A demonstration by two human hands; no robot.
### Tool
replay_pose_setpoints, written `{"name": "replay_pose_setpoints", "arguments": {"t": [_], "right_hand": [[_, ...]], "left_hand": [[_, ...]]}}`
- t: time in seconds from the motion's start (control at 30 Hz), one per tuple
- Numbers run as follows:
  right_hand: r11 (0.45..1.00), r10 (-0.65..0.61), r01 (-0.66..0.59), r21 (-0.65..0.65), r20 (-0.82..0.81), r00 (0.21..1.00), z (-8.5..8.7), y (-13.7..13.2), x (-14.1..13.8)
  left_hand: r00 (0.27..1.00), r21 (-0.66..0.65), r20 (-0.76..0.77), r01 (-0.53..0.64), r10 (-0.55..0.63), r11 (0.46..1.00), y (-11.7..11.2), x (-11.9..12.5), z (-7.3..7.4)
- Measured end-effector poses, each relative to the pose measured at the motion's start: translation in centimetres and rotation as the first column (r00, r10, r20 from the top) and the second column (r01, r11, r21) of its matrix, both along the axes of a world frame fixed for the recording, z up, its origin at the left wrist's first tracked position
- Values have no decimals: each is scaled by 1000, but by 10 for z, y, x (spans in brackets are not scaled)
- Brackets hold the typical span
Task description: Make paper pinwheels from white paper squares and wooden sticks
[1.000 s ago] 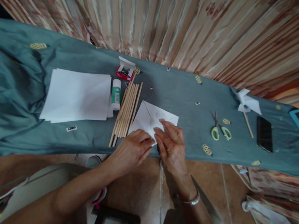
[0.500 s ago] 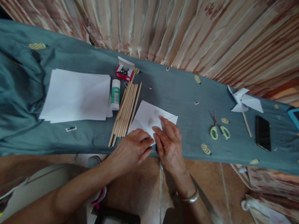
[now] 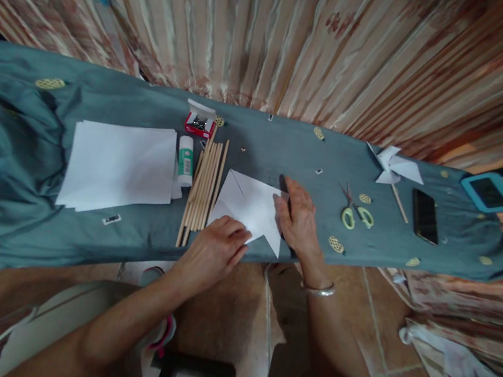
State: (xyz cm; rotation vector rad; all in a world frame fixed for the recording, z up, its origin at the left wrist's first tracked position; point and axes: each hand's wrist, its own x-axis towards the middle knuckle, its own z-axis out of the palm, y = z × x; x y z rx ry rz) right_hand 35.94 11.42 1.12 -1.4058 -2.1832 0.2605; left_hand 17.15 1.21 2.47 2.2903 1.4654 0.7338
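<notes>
A square white sheet of paper (image 3: 252, 201) with slits cut in from its corners lies in front of me, its lower edge parted into points. My left hand (image 3: 218, 248) is closed at the lower left corner, fingers bent and thumb pressed near the paper's edge. At the right edge rests my right hand (image 3: 298, 219), its fingers stretched out and the thumb apart, touching the paper without gripping it. Just left of the paper lies a bundle of thin wooden sticks (image 3: 204, 188).
A stack of white paper (image 3: 119, 169), a glue stick (image 3: 185, 161) and a red box of pins (image 3: 200, 123) lie left. To the right are green-handled scissors (image 3: 356, 211), a paper pinwheel (image 3: 394, 166), a phone (image 3: 425, 216) and a blue-framed device (image 3: 490, 191).
My right hand has moved right and away from my left hand, its fingers straighter. The paper's slits and lower right point now show. The view has shifted slightly.
</notes>
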Motion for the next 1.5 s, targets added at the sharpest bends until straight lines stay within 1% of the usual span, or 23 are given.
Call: {"name": "replay_pose_setpoints", "arguments": {"t": [0.1,0.2,0.33,0.43,0.5,0.53,0.6,0.67,0.73,0.77,0.83,0.93,1.07,1.13,1.2,1.23,1.27,1.33,1.4,1.5], "right_hand": [[997,71,-71,-2,-31,997,3,6,3],[995,96,-96,1,-48,994,5,7,4],[996,82,-81,20,-45,996,9,6,8],[999,47,-47,1,-95,994,10,4,18],[998,3,-15,-58,-191,982,10,2,27],[994,-30,2,-108,-257,966,9,1,32],[972,-109,13,-235,-402,909,7,-2,41],[931,-194,-8,-364,-515,835,7,-6,49],[896,-257,-27,-443,-567,783,8,-12,56],[888,-276,-25,-459,-576,769,9,-15,59],[884,-296,-7,-468,-572,765,11,-25,66],[889,-301,29,-458,-535,790,13,-41,74],[898,-264,61,-437,-423,867,15,-59,82],[928,-250,124,-353,-340,907,17,-65,85],[962,-230,176,-209,-272,934,19,-69,87],[974,-208,178,-141,-247,946,21,-70,87],[983,-176,159,-90,-224,959,22,-71,86],[995,-100,96,-31,-181,978,24,-74,83],[1000,-29,28,-8,-126,992,24,-76,77],[997,77,-79,-18,-68,995,24,-79,69]], "left_hand": [[1000,-2,-14,-6,6,1000,-1,-1,0],[1000,3,-28,-9,9,1000,-1,-1,-1],[999,17,-49,-7,8,1000,0,-2,-1],[998,65,-56,-10,14,998,2,-4,-1],[999,109,-43,-8,13,994,3,-6,-1],[999,128,-36,-5,10,992,3,-6,-1],[999,159,-33,3,2,987,5,-7,-1],[999,182,-40,12,-5,983,8,-5,0],[999,208,-43,16,-7,978,11,-3,1],[999,223,-42,17,-8,975,13,-1,2],[999,250,-42,17,-7,968,18,2,4],[998,276,-55,21,-6,961,27,8,5],[999,278,-54,6,9,961,38,14,0],[999,270,-40,-9,21,963,40,15,-3],[999,257,-24,-21,28,966,40,15,-5],[999,247,-15,-24,28,969,38,15,-5],[1000,236,-4,-24,25,972,37,14,-4],[1000,217,21,-19,15,976,32,13,0],[999,214,49,-12,2,977,27,14,5],[996,236,83,12,-32,972,19,19,11]]}}
